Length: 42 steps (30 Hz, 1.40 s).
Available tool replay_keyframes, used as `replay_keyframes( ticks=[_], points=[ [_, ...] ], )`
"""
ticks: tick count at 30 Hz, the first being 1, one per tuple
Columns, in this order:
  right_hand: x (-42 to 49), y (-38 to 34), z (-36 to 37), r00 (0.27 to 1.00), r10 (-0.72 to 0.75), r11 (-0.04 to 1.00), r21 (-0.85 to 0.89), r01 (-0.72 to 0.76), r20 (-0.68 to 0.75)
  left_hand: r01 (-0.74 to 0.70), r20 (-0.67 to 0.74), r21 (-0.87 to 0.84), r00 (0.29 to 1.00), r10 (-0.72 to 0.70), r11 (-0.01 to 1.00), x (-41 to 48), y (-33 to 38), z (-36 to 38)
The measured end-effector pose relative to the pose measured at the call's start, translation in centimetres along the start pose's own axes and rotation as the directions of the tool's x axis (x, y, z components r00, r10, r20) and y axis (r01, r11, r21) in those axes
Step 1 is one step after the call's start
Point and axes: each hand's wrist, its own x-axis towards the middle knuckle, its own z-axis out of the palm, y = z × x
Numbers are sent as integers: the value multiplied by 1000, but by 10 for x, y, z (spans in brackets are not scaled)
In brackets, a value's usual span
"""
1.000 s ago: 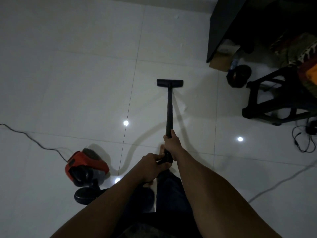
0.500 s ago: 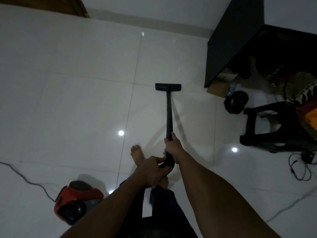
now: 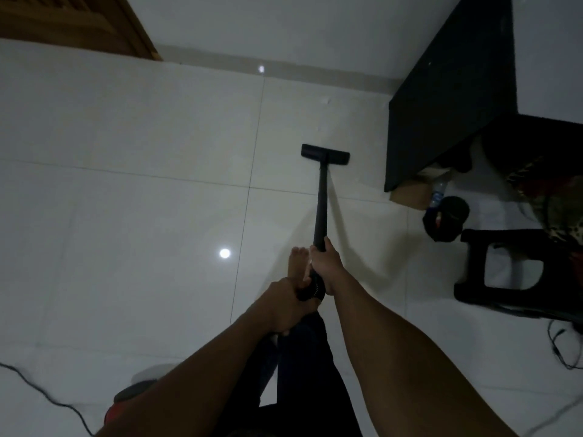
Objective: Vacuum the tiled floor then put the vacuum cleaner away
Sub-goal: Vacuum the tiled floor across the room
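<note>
A black vacuum wand runs forward from my hands to its flat floor nozzle, which rests on the white tiled floor. My right hand grips the wand higher up. My left hand is closed around the ribbed hose end just behind it. The red vacuum body sits low at the left, mostly hidden by my left forearm. Its power cord trails off to the left edge. One bare foot shows beside my hands.
A black cabinet stands to the right of the nozzle, with a cardboard box, a bottle and a dark round object at its foot. A black stool and loose cables lie at the right. A wooden door is far left.
I have stepped forward: the wall, door and cabinet are closer, the vacuum body has slid down behind my left arm, and the nozzle has moved on towards the wall.
</note>
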Motion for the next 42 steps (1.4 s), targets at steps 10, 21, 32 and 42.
replay_keyframes(
  ticks=[10, 21, 32, 42],
  points=[
    [89, -125, -15, 1000, 19, 1000, 2, -19, -9, 29, -27, -63, 999, -30, 998, 105, 71, -70],
    [178, -248, -21, 998, 35, 998, 45, -37, 56, 35, -104, -131, 993, -49, 991, 206, 133, -145],
    [176, -258, -7, 981, 55, 998, -25, -52, 188, 30, -90, -180, 995, -47, 983, 202, 134, -158],
    [176, -296, 24, 983, -9, 988, -152, 37, 183, 58, -222, -202, 969, -104, 978, 204, 131, -185]
  ],
)
